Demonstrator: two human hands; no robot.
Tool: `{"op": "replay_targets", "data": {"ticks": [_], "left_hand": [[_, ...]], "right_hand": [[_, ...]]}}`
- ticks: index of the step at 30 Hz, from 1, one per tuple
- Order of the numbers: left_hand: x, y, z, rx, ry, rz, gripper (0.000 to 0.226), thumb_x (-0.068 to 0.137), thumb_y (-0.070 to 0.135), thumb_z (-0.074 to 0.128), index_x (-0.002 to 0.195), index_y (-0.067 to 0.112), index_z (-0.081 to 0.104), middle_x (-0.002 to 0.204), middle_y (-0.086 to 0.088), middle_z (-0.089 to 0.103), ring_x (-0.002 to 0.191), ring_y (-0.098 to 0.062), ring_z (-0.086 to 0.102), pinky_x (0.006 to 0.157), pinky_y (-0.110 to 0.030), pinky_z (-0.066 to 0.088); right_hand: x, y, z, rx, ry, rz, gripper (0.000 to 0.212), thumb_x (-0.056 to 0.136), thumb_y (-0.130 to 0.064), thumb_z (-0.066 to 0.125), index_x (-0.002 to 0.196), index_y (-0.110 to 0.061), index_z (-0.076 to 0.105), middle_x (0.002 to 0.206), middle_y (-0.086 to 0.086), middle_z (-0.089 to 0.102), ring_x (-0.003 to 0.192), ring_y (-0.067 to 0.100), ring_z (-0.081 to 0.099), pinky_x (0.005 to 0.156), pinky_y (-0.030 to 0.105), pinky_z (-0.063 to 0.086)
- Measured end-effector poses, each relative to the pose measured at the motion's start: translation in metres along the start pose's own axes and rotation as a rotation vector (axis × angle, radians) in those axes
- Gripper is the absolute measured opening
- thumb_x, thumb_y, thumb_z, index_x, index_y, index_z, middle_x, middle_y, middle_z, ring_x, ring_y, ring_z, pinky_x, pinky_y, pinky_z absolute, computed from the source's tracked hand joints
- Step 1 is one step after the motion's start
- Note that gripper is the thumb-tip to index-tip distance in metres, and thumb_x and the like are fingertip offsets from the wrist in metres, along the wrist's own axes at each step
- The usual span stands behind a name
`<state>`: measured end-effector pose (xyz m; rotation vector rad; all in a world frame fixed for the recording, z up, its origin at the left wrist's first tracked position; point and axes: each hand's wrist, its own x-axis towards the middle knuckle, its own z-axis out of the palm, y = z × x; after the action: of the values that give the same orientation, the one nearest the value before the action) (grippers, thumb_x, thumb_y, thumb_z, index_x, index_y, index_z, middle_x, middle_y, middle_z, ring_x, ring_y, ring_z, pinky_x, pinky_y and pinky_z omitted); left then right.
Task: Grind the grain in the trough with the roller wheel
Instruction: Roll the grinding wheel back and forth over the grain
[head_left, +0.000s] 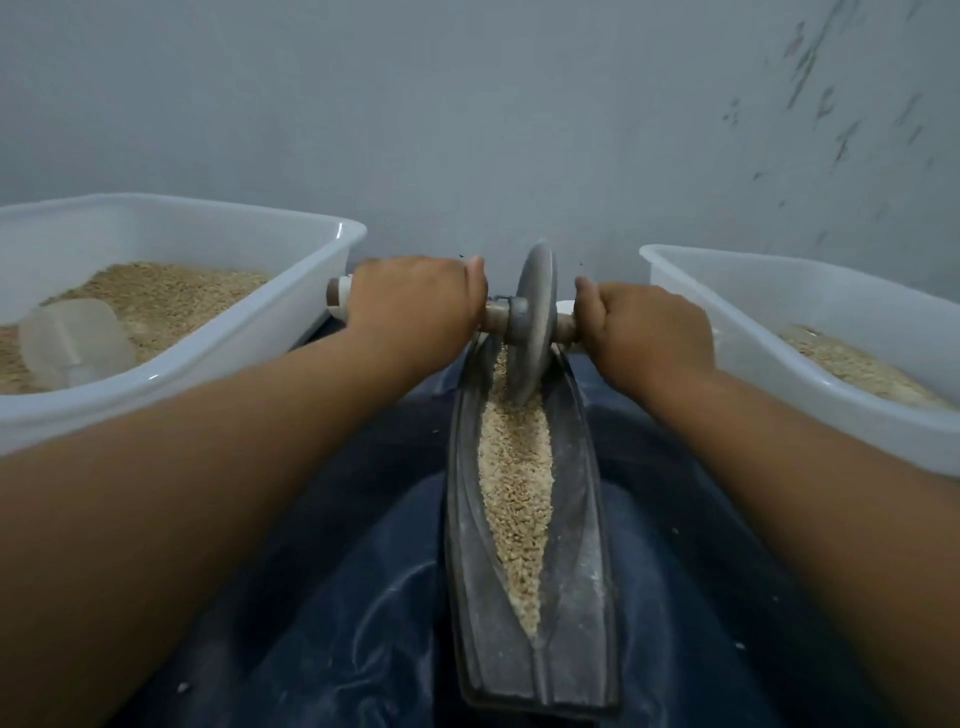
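A long grey boat-shaped trough (576, 571) runs away from me down the middle, its groove filled with pale grain (514, 483). The grey roller wheel (530, 322) stands upright in the groove at the far end, on a horizontal axle. My left hand (415, 301) grips the axle's left handle, whose white-capped tip (340, 299) sticks out beyond the hand. My right hand (649, 327) grips the right handle. Both arms are stretched forward.
A white plastic tub (291, 332) at the left holds grain and a clear scoop (78, 343). Another white tub (779, 353) at the right holds some grain. A dark blue cloth (363, 597) dusted with flour lies under the trough. A grey wall rises close behind.
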<state>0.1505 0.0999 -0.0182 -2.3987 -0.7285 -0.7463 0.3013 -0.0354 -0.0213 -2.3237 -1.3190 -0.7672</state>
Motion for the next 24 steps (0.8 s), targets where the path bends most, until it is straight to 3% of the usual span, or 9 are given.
{"op": "replay_targets", "data": {"ticks": [4,8,10,12,15,17,19,21,24], "left_hand": [[-0.026,0.000,-0.013,0.024,0.011,0.084,0.023,0.094,0.031,0.026,0.088,0.018,0.045,0.058,0.003,0.028,0.051,-0.021,0.034,0.051,-0.029,0.028],[-0.065,-0.002,-0.051,-0.095,-0.041,0.013,0.048,0.093,0.045,0.007,0.062,0.023,0.035,0.051,0.006,0.035,0.043,-0.014,0.034,0.046,-0.026,0.028],[-0.080,-0.005,-0.067,-0.178,-0.092,0.007,0.053,0.090,0.050,0.002,0.059,0.025,0.037,0.051,0.005,0.041,0.045,-0.016,0.041,0.051,-0.029,0.043],[-0.089,-0.008,-0.079,-0.248,-0.122,-0.009,0.058,0.091,0.051,0.001,0.058,0.025,0.042,0.050,0.005,0.044,0.048,-0.017,0.048,0.055,-0.034,0.049],[-0.091,-0.007,-0.081,-0.242,-0.045,0.005,0.057,0.093,0.049,0.005,0.057,0.024,0.042,0.049,0.005,0.044,0.048,-0.019,0.049,0.053,-0.034,0.048],[-0.086,-0.004,-0.070,-0.237,-0.027,-0.006,0.057,0.092,0.048,0.000,0.057,0.024,0.039,0.052,0.005,0.045,0.049,-0.019,0.048,0.053,-0.032,0.045],[-0.073,-0.003,-0.049,-0.220,0.022,-0.013,0.053,0.090,0.047,-0.001,0.057,0.024,0.034,0.052,0.006,0.041,0.047,-0.017,0.041,0.048,-0.028,0.033],[-0.058,-0.003,-0.029,-0.219,0.070,-0.039,0.050,0.092,0.045,0.009,0.058,0.022,0.037,0.049,0.007,0.035,0.043,-0.015,0.034,0.047,-0.025,0.021],[-0.040,-0.006,-0.015,-0.146,0.065,0.010,0.025,0.081,0.022,0.068,0.061,0.016,0.054,0.042,0.000,0.042,0.034,-0.025,0.043,0.044,-0.020,0.022]], "right_hand": [[-0.027,-0.001,-0.012,-0.016,-0.072,-0.036,0.055,0.097,-0.047,0.017,0.056,-0.026,0.046,0.057,-0.006,0.043,0.060,0.023,0.045,0.055,0.032,0.028],[-0.067,-0.005,-0.049,0.005,-0.209,-0.060,0.063,0.089,-0.060,0.011,0.056,-0.023,0.049,0.054,-0.004,0.050,0.058,0.020,0.050,0.056,0.035,0.039],[-0.081,-0.006,-0.068,0.064,-0.291,-0.058,0.068,0.084,-0.068,0.006,0.060,-0.023,0.051,0.051,0.000,0.052,0.051,0.012,0.050,0.057,0.036,0.044],[-0.089,-0.007,-0.083,0.115,-0.365,-0.076,0.067,0.080,-0.075,0.000,0.073,-0.035,0.052,0.063,-0.011,0.058,0.053,0.012,0.052,0.056,0.036,0.045],[-0.090,-0.009,-0.086,0.115,-0.404,-0.074,0.066,0.079,-0.077,-0.003,0.076,-0.039,0.051,0.066,-0.016,0.059,0.059,0.006,0.054,0.056,0.036,0.045],[-0.080,-0.009,-0.075,0.069,-0.363,-0.050,0.068,0.082,-0.071,0.004,0.066,-0.026,0.053,0.055,-0.002,0.056,0.051,0.012,0.051,0.054,0.034,0.041],[-0.066,-0.009,-0.058,0.009,-0.257,-0.034,0.065,0.088,-0.062,0.011,0.053,-0.019,0.045,0.050,0.000,0.047,0.055,0.018,0.050,0.054,0.034,0.034],[-0.051,-0.011,-0.041,-0.072,-0.139,-0.032,0.057,0.094,-0.053,0.013,0.053,-0.023,0.038,0.054,-0.005,0.039,0.057,0.024,0.043,0.056,0.034,0.030],[-0.033,-0.014,-0.028,-0.112,-0.040,-0.019,0.052,0.097,-0.048,0.015,0.057,-0.026,0.040,0.053,-0.008,0.031,0.053,0.022,0.034,0.057,0.032,0.026]]}}
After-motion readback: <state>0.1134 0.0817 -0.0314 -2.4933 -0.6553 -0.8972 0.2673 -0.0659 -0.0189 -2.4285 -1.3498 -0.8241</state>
